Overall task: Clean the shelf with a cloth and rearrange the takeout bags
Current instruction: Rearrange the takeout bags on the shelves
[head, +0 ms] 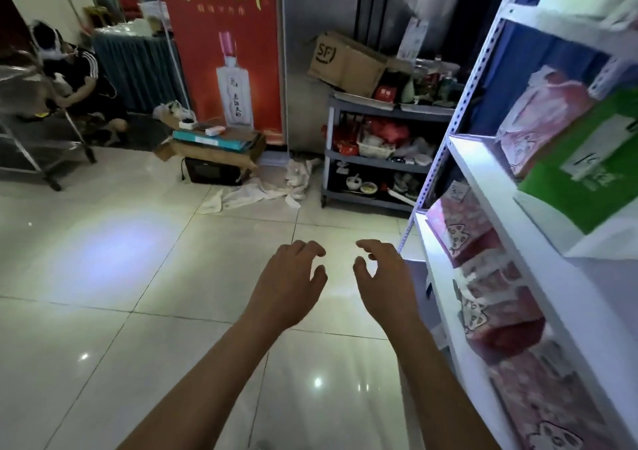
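Note:
A white metal shelf with blue uprights runs along the right side. Several pink takeout bags with cat drawings lie on its lower boards, and one more pink bag sits higher up beside a green and white bag. My left hand and my right hand hover side by side over the tiled floor, left of the shelf. Both are empty with fingers curled and apart. A white cloth lies crumpled on the floor far ahead.
A grey cart full of clutter, with a cardboard box on top, stands ahead by a steel fridge. A red banner and stacked boxes stand left of it. A person sits at the far left by a metal rack.

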